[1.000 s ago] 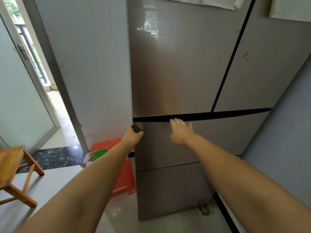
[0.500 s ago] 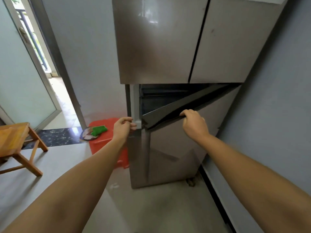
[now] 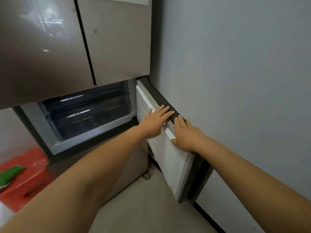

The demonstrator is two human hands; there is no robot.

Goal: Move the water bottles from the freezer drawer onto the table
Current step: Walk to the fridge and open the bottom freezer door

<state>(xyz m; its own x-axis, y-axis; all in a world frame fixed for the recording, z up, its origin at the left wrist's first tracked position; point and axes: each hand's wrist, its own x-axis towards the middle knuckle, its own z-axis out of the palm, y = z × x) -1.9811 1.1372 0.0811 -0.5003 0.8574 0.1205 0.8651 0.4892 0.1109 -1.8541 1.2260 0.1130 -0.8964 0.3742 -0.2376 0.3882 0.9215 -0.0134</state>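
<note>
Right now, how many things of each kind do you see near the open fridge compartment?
Hands: 2, left hand and right hand, both on the opened door
Upper fridge doors: 2
Dark drawers inside: 2
Red container: 1
Green item: 1
Water bottles: 0 visible
Total: 9

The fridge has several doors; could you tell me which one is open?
The lower compartment door, swung out toward the right wall with both hands on it; the two upper doors stay shut.
</note>
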